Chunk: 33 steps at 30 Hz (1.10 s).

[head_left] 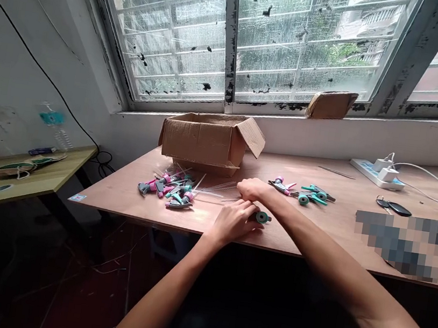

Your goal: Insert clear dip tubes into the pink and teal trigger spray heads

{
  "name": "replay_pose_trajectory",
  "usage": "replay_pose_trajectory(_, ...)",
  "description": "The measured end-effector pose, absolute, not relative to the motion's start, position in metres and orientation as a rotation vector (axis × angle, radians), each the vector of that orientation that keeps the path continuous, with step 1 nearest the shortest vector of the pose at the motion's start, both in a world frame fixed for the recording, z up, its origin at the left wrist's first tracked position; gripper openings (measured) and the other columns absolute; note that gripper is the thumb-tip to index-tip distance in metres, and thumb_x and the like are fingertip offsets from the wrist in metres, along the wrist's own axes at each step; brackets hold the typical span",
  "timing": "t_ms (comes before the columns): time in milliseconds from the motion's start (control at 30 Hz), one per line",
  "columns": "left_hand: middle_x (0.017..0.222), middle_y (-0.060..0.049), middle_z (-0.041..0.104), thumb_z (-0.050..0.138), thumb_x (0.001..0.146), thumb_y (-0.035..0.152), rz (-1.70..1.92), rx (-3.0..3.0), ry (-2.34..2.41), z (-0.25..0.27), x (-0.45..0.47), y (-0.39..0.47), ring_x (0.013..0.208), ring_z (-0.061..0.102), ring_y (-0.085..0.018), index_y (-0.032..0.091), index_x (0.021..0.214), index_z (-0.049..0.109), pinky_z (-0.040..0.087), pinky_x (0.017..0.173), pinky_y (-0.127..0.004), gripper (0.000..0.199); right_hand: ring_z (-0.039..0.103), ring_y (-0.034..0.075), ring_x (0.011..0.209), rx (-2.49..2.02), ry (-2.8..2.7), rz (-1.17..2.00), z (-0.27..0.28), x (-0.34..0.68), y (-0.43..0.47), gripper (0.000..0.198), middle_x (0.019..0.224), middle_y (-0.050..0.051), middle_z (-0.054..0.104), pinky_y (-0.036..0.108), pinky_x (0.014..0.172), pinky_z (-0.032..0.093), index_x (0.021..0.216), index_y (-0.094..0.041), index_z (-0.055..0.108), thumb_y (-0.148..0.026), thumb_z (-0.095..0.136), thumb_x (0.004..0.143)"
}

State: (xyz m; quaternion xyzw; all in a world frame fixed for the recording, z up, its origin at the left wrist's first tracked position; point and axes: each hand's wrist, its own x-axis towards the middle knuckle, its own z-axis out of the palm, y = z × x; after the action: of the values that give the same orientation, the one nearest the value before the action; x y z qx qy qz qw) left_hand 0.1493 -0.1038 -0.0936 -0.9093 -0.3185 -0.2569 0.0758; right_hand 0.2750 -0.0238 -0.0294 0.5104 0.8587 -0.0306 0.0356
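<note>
pinching a small teal nozzle piece [262, 217] in the left hand [233, 221] near the desk's [125, 194] front edge, steadying it for the right hand [252, 189], fingers curled over thin clear straws [215, 188] beside the pink-and-teal pile [168, 189].

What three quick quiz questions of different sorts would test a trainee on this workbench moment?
1. True or false: the cardboard box on the table stands open.
2. Which hand rests on the small teal piece? A left hand B right hand C neither
3. Fill in: the power strip lies at the table's far ____ side.

Key: 1 true; 2 A; 3 right. The pink and teal pile lies left of both hands, with thin clear strands beside it.
</note>
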Motion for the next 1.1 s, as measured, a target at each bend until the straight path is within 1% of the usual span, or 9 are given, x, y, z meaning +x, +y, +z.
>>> replay_pose_trajectory(100,0.114,-0.007,0.074,0.069,0.092,0.04,-0.748,-2.697,-0.965,-0.094,0.148,-0.106,0.098,0.07,-0.023,0.022,0.119,0.066,0.055,0.078,-0.031,0.033,0.072,0.03,0.079,1.667,2.584,-0.083,-0.023,0.306,-0.047,0.013,0.084,0.019,0.075,0.033,0.066,0.048,0.083,-0.012,0.074,-0.02,0.071,0.073)
replay_pose_trajectory(200,0.108,-0.005,0.076,0.063,0.095,0.047,-0.813,-2.719,-0.977,-0.095,0.15,-0.107,0.089,0.073,-0.02,0.025,0.12,0.068,0.052,0.071,-0.027,0.033,0.068,0.027,0.075,1.84,2.596,-0.03,-0.019,0.35,-0.081,0.022,0.09,0.019,0.074,0.033,0.062,0.044,0.094,-0.012,0.069,-0.026,0.052,0.089)
replay_pose_trajectory(233,0.103,-0.004,0.077,0.063,0.094,0.049,-0.856,-2.736,-0.983,-0.096,0.152,-0.107,0.085,0.073,-0.019,0.025,0.118,0.069,0.051,0.069,-0.026,0.034,0.066,0.025,0.072,1.914,2.63,-0.016,-0.019,0.364,-0.095,0.025,0.089,0.015,0.073,0.033,0.062,0.043,0.097,-0.014,0.066,-0.028,0.045,0.094)
replay_pose_trajectory(300,0.098,-0.003,0.077,0.064,0.093,0.052,-0.958,-2.778,-0.976,-0.096,0.155,-0.109,0.082,0.073,-0.019,0.024,0.116,0.07,0.05,0.067,-0.025,0.037,0.058,0.02,0.062,2.1,2.91,-0.206,-0.019,0.386,-0.122,0.03,0.073,0.007,0.066,0.031,0.06,0.041,0.091,-0.018,0.061,-0.036,0.038,0.1)
replay_pose_trajectory(367,0.102,-0.004,0.077,0.064,0.092,0.053,-1.042,-2.825,-0.934,-0.094,0.158,-0.112,0.084,0.074,-0.018,0.023,0.118,0.069,0.051,0.068,-0.024,0.04,0.051,0.017,0.055,2.182,3.133,-0.562,-0.02,0.398,-0.145,0.037,0.064,0.001,0.058,0.029,0.055,0.038,0.09,-0.021,0.057,-0.05,0.038,0.102)
replay_pose_trajectory(467,0.113,-0.006,0.073,0.063,0.094,0.05,-1.068,-2.896,-0.833,-0.092,0.16,-0.115,0.09,0.073,-0.017,0.023,0.121,0.067,0.053,0.072,-0.024,0.039,0.048,0.015,0.054,2.158,3.334,-0.927,-0.024,0.395,-0.166,0.04,0.065,0.001,0.059,0.028,0.053,0.039,0.088,-0.021,0.056,-0.058,0.046,0.099)
replay_pose_trajectory(633,0.117,-0.007,0.068,0.065,0.093,0.048,-1.046,-2.958,-0.82,-0.092,0.159,-0.112,0.092,0.072,-0.017,0.023,0.124,0.066,0.056,0.081,-0.027,0.04,0.052,0.015,0.055,2.007,3.428,-0.863,-0.032,0.377,-0.165,0.039,0.073,0.005,0.07,0.028,0.055,0.042,0.089,-0.02,0.062,-0.057,0.055,0.096)
replay_pose_trajectory(833,0.112,-0.005,0.068,0.063,0.093,0.049,-1.015,-2.935,-0.835,-0.091,0.161,-0.11,0.087,0.071,-0.016,0.023,0.116,0.071,0.055,0.078,-0.025,0.035,0.055,0.015,0.055,1.955,3.38,-0.893,-0.037,0.379,-0.158,0.036,0.073,0.004,0.072,0.027,0.057,0.043,0.089,-0.02,0.065,-0.054,0.056,0.096)
replay_pose_trajectory(1100,0.112,-0.005,0.068,0.061,0.095,0.049,-1.007,-2.929,-0.851,-0.089,0.161,-0.111,0.087,0.071,-0.015,0.023,0.118,0.07,0.055,0.076,-0.025,0.036,0.056,0.015,0.055,1.958,3.37,-0.847,-0.039,0.381,-0.153,0.037,0.073,0.003,0.073,0.028,0.058,0.043,0.087,-0.02,0.065,-0.054,0.055,0.097)
